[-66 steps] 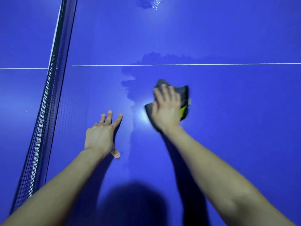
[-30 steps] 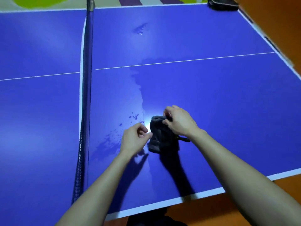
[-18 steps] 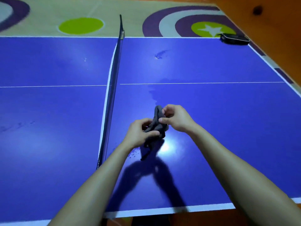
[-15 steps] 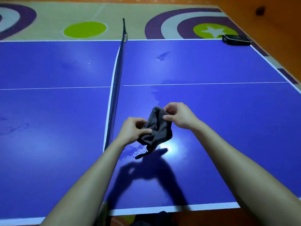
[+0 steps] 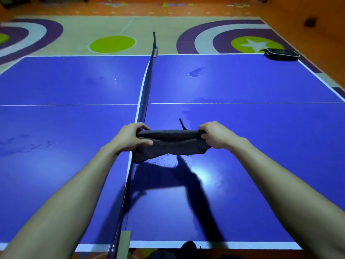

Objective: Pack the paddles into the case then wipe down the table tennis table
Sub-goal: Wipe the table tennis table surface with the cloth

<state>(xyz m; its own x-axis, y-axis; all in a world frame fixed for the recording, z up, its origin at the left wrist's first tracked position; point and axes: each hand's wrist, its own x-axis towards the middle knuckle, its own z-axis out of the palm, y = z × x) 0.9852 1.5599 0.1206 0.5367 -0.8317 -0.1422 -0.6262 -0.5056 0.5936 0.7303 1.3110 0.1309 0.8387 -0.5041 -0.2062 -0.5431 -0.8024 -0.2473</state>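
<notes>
grey cloth [image 5: 170, 144] hangs stretched between the left hand [image 5: 130, 138] and right hand [image 5: 217, 134], each pinching one end above the blue table [image 5: 242, 128] near the net [image 5: 147, 86], likely to refold a fresh face for wiping. the black case [image 5: 281, 55] lies closed at the far right corner, clear of the wet streaks.

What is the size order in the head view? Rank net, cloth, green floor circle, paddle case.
net
cloth
green floor circle
paddle case
The cloth is nearest the camera, so it only looks larger than the circle.
</notes>
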